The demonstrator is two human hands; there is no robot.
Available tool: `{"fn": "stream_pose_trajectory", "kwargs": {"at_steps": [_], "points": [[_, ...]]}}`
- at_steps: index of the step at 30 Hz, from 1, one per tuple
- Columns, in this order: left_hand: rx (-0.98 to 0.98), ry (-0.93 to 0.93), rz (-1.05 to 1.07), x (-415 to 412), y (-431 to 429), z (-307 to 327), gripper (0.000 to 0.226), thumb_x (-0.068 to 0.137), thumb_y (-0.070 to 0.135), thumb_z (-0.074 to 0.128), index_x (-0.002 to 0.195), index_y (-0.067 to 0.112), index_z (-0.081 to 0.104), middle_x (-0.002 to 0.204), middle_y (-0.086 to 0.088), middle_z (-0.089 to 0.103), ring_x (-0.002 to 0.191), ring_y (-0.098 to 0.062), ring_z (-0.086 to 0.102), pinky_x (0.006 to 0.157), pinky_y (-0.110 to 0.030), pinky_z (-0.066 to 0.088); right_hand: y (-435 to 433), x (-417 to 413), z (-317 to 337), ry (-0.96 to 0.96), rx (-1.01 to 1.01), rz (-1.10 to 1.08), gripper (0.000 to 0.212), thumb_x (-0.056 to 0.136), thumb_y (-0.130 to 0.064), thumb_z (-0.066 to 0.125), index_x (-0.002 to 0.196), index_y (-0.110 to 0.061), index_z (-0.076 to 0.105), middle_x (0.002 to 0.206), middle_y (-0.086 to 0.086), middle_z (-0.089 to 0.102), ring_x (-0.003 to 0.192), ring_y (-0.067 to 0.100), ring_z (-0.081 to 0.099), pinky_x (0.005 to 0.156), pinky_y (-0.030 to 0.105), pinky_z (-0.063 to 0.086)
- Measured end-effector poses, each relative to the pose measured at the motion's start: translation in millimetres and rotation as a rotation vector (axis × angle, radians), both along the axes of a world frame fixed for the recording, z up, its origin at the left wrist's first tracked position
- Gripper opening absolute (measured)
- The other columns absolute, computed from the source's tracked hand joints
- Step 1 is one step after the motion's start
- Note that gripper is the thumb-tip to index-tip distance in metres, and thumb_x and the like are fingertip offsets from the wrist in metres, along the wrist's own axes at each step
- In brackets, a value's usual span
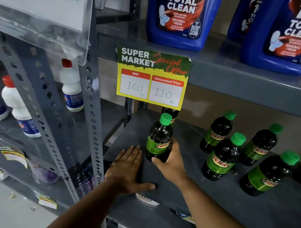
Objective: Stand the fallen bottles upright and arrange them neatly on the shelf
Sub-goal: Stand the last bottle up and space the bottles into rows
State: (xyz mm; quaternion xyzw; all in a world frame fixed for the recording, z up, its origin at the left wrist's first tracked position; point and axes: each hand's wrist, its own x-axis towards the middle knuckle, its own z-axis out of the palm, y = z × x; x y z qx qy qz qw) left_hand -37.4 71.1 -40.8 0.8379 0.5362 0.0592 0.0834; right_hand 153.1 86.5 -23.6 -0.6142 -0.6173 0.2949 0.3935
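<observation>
A dark bottle (159, 138) with a green cap and a green label, upright on the grey shelf (172, 203), near its left end. Right hand (171, 160) wrapped around the lower part of this bottle, thumb in front near the base, fingers behind it. Left hand (129, 168) flat on the shelf just left of the bottle, palm down, fingers spread out, gripping nothing. Close to the bottle, but whether touching it, cannot tell.

Right behind the held bottle, one more dark bottle (171, 113), mostly hidden by a price sign (151, 78). On the sign, 160 and 110 in green writing.

Further right on the same shelf, four more bottles, all upright, all with green caps: back left bottle (218, 132), front left bottle (223, 157), back right bottle (261, 144), front right bottle (268, 173). Well apart from the held one, set in two slanted rows.

On the shelf above, big blue jugs (179, 16) with red labels.

On the rack to the left, white bottles (72, 86) with red caps and blue labels, upright. Between the two racks, a grey metal post (91, 94) full of holes.
</observation>
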Motion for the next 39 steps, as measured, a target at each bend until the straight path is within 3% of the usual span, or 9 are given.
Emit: {"fn": "stream_pose_trajectory", "kwargs": {"at_steps": [2,8,11,14,19,25,30,36,39], "points": [[-0.021,0.010,-0.005,-1,1,2,0.144,0.051,0.106,0.020,0.155,0.009,-0.005,0.165,-0.009,-0.005,0.151,-0.021,-0.009,0.124,-0.043,-0.001,4,3,2,-0.004,-0.007,0.039,0.090,0.064,-0.035,0.078,0.142,-0.030,0.032,0.119,-0.022,0.054,0.115,0.001,0.051,0.083,0.002,0.035],[-0.068,0.059,-0.081,-11,5,8,0.158,0.041,0.105,0.042,0.154,0.008,-0.009,0.164,-0.013,-0.013,0.151,-0.024,-0.011,0.124,-0.041,-0.006,7,2,-1,-0.085,0.041,0.030,0.070,0.066,-0.033,0.085,0.126,-0.024,0.049,0.118,-0.003,0.057,0.111,0.013,0.054,0.090,0.024,0.041],[-0.043,0.086,-0.074,-17,8,7,0.159,0.041,0.100,0.053,0.153,0.007,-0.011,0.163,-0.014,-0.016,0.150,-0.025,-0.013,0.123,-0.040,-0.008,8,4,-3,-0.033,-0.008,0.081,0.067,0.068,-0.028,0.084,0.121,-0.042,0.045,0.113,-0.022,0.057,0.105,-0.016,0.053,0.084,0.002,0.037],[-0.014,0.081,-0.061,-16,9,6,0.158,0.042,0.099,0.053,0.154,0.006,-0.008,0.164,-0.015,-0.013,0.150,-0.026,-0.012,0.124,-0.042,-0.005,10,8,-5,-0.022,-0.048,0.089,0.068,0.072,-0.023,0.084,0.129,-0.029,0.047,0.106,-0.033,0.053,0.096,-0.030,0.047,0.077,-0.006,0.033],[-0.014,0.056,-0.049,-14,6,8,0.158,0.041,0.099,0.053,0.154,0.007,-0.006,0.164,-0.014,-0.009,0.151,-0.025,-0.009,0.124,-0.040,-0.004,-2,6,-2,-0.041,-0.038,0.073,0.073,0.069,-0.031,0.085,0.131,-0.023,0.049,0.102,-0.031,0.054,0.098,-0.007,0.055,0.078,-0.004,0.035],[-0.037,0.111,-0.048,-12,3,15,0.159,0.042,0.101,0.052,0.153,0.007,-0.011,0.164,-0.013,-0.013,0.150,-0.025,-0.012,0.125,-0.041,-0.002,-39,-4,-6,-0.048,-0.044,0.088,0.073,0.065,-0.046,0.081,0.128,-0.034,0.046,0.111,-0.025,0.060,0.106,-0.006,0.054,0.081,0.000,0.038],[-0.068,0.161,-0.053,-12,4,20,0.158,0.042,0.102,0.050,0.154,0.010,-0.012,0.164,-0.012,-0.015,0.150,-0.026,-0.016,0.125,-0.044,-0.001,-58,-15,-11,-0.091,-0.038,0.073,0.077,0.067,-0.047,0.082,0.132,-0.025,0.046,0.125,-0.005,0.066,0.115,0.016,0.061,0.093,0.033,0.051],[-0.079,0.144,-0.045,-11,2,18,0.155,0.042,0.099,0.056,0.154,0.017,-0.013,0.164,-0.010,-0.014,0.150,-0.024,-0.016,0.124,-0.041,-0.005,-68,-21,-9,-0.102,0.002,0.056,0.081,0.069,-0.042,0.084,0.137,-0.021,0.044,0.131,0.000,0.061,0.121,0.019,0.057,0.097,0.031,0.048],[-0.069,0.109,-0.033,-12,2,17,0.157,0.039,0.100,0.055,0.155,0.019,-0.011,0.165,-0.009,-0.011,0.150,-0.023,-0.013,0.124,-0.040,-0.004,-75,-18,-7,-0.031,-0.016,0.123,0.093,0.066,-0.045,0.083,0.143,-0.024,0.035,0.140,-0.004,0.051,0.130,0.012,0.049,0.103,0.026,0.041]]}}
